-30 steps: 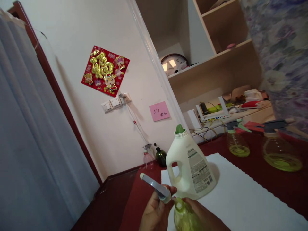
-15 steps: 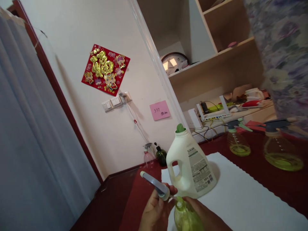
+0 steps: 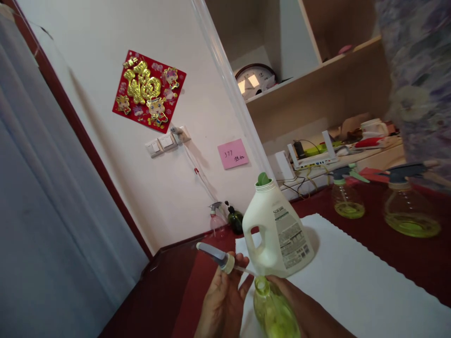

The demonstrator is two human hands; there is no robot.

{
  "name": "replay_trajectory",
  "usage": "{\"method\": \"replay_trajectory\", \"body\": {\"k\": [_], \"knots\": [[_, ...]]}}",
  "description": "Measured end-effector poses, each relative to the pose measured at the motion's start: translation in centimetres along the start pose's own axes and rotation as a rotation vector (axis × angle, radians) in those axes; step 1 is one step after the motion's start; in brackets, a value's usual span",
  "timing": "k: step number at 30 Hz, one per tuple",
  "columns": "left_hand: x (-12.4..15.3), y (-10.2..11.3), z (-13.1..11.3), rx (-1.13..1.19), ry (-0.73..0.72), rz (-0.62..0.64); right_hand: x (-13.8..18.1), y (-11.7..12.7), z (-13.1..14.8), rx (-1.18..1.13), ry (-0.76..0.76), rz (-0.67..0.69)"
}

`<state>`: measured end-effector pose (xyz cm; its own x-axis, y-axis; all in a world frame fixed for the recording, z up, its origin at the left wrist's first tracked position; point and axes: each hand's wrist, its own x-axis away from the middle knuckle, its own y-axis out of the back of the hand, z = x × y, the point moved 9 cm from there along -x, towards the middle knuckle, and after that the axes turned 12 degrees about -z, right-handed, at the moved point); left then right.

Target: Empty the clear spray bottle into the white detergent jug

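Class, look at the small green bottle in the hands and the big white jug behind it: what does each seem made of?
Green bottle: likely clear tinted plastic; light passes through it. White jug: apparently opaque plastic with a slight sheen, moulded handle and printed label.

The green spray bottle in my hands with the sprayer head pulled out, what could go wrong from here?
1. The sprayer head in the left hand is lifted clear, its thin tube still leading to the neck; it may drip onto the white mat.
2. The green spray bottle, open and steadied only by the right hand, could tip and spill.
3. The white jug stands close behind, apparently uncapped; a stray elbow might knock it over.
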<state>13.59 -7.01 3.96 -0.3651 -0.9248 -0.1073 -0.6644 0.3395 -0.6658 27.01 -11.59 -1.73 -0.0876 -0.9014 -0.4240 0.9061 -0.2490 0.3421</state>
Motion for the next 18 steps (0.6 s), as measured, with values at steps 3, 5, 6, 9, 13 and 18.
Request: {"method": "replay_trajectory", "body": {"k": [3, 5, 6, 9, 13, 18], "knots": [[0.4, -0.6, -0.7, 0.046, 0.032, 0.021, 0.7, 0.4, 0.7, 0.005, -0.036, 0.066], [0.9, -1.5, -1.7, 0.091, 0.046, 0.05, 1.0, 0.5, 0.8, 0.022, -0.056, 0.084], [1.2, -2.1, -2.3, 0.113, 0.045, 0.068, 1.1, 0.6, 0.9, 0.025, -0.069, 0.086], [1.8, -3.3, -3.9, 0.142, 0.018, 0.101, 1.2, 0.8, 1.1, 0.023, -0.114, 0.075], [2.1, -3.7, -5.1, 0.105, -0.046, 0.043, 1.3, 0.8, 1.7, 0.02, -0.164, 0.126], [1.9, -3.0, -4.6, -0.029, -0.117, -0.068, 1.3, 1.5, 2.2, -0.002, -0.177, 0.084]]}}
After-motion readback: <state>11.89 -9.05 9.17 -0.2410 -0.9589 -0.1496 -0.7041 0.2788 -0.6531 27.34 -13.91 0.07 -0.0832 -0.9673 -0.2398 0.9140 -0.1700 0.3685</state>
